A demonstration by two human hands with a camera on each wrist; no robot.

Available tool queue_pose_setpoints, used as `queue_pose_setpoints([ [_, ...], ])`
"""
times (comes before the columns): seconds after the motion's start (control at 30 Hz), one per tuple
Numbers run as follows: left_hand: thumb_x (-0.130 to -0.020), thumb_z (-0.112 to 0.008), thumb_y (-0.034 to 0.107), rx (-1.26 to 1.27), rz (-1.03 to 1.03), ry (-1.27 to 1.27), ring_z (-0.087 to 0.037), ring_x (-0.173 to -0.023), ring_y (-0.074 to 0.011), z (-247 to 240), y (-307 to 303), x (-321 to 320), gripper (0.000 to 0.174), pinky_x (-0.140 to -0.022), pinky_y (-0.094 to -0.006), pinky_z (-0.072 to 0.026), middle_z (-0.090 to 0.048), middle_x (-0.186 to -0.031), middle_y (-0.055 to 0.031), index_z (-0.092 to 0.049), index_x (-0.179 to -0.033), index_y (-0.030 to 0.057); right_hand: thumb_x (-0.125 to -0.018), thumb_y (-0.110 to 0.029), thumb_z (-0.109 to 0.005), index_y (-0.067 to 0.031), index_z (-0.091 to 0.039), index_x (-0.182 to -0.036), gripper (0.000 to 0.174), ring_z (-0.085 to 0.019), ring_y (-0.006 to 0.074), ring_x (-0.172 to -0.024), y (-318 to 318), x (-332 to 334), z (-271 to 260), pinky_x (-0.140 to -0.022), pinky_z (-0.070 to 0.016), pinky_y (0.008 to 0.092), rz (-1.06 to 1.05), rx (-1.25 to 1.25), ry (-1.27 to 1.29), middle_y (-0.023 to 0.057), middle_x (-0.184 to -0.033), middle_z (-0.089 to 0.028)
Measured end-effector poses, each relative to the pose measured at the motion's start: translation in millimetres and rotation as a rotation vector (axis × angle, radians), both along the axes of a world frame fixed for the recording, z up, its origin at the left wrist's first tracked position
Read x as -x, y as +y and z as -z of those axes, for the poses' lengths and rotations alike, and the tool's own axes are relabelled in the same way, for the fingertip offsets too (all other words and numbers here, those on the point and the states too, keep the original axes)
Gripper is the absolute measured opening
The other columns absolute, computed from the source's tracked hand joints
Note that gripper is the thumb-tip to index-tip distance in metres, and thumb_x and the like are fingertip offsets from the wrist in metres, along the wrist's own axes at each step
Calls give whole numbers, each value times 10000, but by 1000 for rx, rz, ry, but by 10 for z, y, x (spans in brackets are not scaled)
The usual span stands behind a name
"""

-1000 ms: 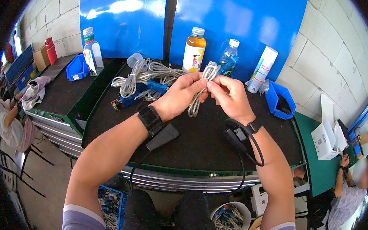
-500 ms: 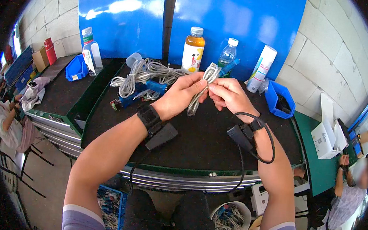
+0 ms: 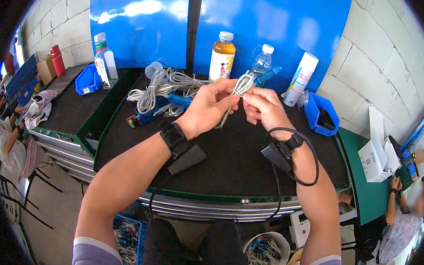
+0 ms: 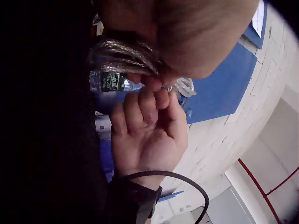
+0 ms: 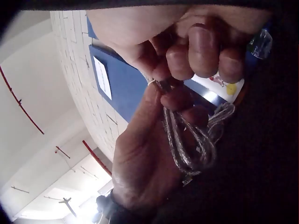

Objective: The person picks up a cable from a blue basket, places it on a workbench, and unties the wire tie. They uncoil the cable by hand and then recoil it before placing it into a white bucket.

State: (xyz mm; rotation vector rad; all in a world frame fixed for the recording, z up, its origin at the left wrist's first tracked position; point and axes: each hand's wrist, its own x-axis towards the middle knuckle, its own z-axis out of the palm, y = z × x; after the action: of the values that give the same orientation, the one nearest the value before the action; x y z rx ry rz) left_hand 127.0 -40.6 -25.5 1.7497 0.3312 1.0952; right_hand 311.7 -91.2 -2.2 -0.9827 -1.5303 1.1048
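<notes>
Above the dark bench top, a coiled grey cable [image 3: 244, 84] is held between my two hands, its loops gathered at the middle. My left hand [image 3: 206, 107] grips the bundle, thumb across its waist. The fingertips of my right hand [image 3: 267, 109] pinch at that same waist, where a thin white tie [image 5: 151, 82] shows in the right wrist view. Lower loops of the cable [image 5: 180, 140] hang below the fingers there. A blue connector [image 3: 268, 76] sticks out behind the upper loops. The left wrist view shows the right hand's curled fingers [image 4: 148, 105] meeting the left hand at the bundle.
More coiled grey cables [image 3: 159, 88] with blue connectors [image 3: 179, 100] lie left on the bench mat [image 3: 210, 161]. A juice bottle [image 3: 222, 58], a water bottle [image 3: 262, 60], a spray can [image 3: 300, 79] and a blue bin [image 3: 322, 115] stand along the back and right.
My left hand has shifted slightly up along the bundle and covers more of its lower loops. My right hand stays at the waist; earlier its wrist turned a little.
</notes>
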Motion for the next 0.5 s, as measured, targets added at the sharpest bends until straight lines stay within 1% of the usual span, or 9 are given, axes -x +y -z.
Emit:
queue_pose_setpoints([
  [0.03,-982,-556,39,0,-2,-1,-576,-807,-76,-4,2,9,364,-750,-251,-507,-653,-949,-19,-536,-1342,-6,-975,-214,-565,-68,-558,-784,241,-362,50,-518,6,-7,-4,-470,-304,248,-31,17,27,-67,-638,-398],
  [0.1,-984,-543,36,-110,-36,48,-559,-770,-75,-12,-3,19,357,-721,-249,-497,-639,-913,-14,-540,-1338,-12,-975,-214,-564,-74,-545,-775,245,-364,54,-516,9,-9,-6,-468,-307,251,-63,36,54,-65,-638,-391],
  [0.17,-988,-535,38,-121,-40,64,-546,-756,-72,-34,-28,26,356,-703,-247,-488,-627,-892,-9,-538,-1339,-13,-973,-212,-560,-83,-529,-762,249,-366,61,-510,6,-13,-8,-464,-311,257,-81,67,83,-60,-636,-379],
  [0.3,-996,-515,48,-126,-44,79,-517,-718,-66,-39,-41,12,350,-659,-242,-467,-590,-837,4,-533,-1340,-16,-972,-211,-556,-81,-529,-759,251,-369,62,-507,9,9,4,-462,-312,258,-72,53,89,-57,-636,-382],
  [0.37,-998,-512,52,-146,-48,98,-513,-714,-65,-39,-22,20,349,-656,-241,-465,-586,-832,5,-531,-1339,-17,-967,-227,-562,-73,-535,-747,270,-367,67,-495,-4,28,-2,-459,-313,261,-53,72,126,-50,-631,-390],
  [0.43,-1000,-510,55,-166,-50,116,-509,-710,-64,-29,-12,17,347,-654,-240,-464,-582,-828,5,-529,-1339,-18,-966,-236,-565,-67,-540,-745,279,-365,71,-488,23,-14,26,-459,-314,262,-62,77,107,-48,-624,-390],
  [0.5,-1008,-524,87,-150,-36,100,-506,-718,-57,-12,-13,11,248,-644,-233,-439,-573,-806,16,-577,-1232,-5,-965,-246,-567,-61,-545,-744,289,-364,74,-481,31,-30,36,-459,-315,263,-71,82,89,-45,-617,-390],
])
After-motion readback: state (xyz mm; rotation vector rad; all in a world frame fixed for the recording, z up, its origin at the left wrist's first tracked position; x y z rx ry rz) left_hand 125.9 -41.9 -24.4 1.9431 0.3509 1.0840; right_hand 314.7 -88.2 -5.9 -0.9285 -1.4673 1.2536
